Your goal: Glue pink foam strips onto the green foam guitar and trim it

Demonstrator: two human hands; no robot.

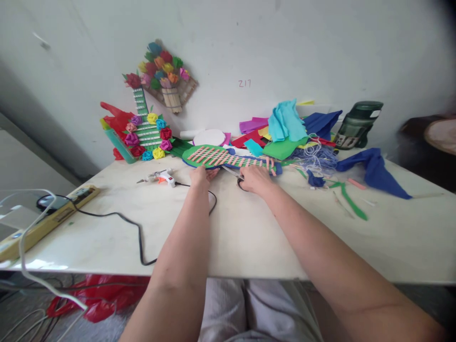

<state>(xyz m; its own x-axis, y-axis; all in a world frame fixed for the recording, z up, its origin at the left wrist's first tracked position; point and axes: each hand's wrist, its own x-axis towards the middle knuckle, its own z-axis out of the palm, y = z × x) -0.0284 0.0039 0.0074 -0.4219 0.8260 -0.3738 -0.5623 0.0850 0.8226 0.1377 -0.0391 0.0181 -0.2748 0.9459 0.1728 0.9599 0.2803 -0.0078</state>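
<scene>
A guitar-shaped paper craft [228, 158] lies across the table in front of me, green with a blue edge, with pinkish strips and white strings over it. At the near edge of its round body, my left hand [201, 175] grips it, the fingers partly hidden. My right hand [255, 178] is closed around the dark handles of a pair of scissors [231, 170], close beside the craft's neck. The scissor blades point left toward the near edge of the body; I cannot tell whether they touch it.
A glue gun [166, 177] lies left, its black cord [131, 219] running to a power strip [53, 219]. Behind stand a flowered guitar craft [148, 133] and a flower basket [172, 99]. Coloured paper [287, 121], blue crepe paper [378, 172], scraps [352, 202] and a bottle [358, 126] occupy the right.
</scene>
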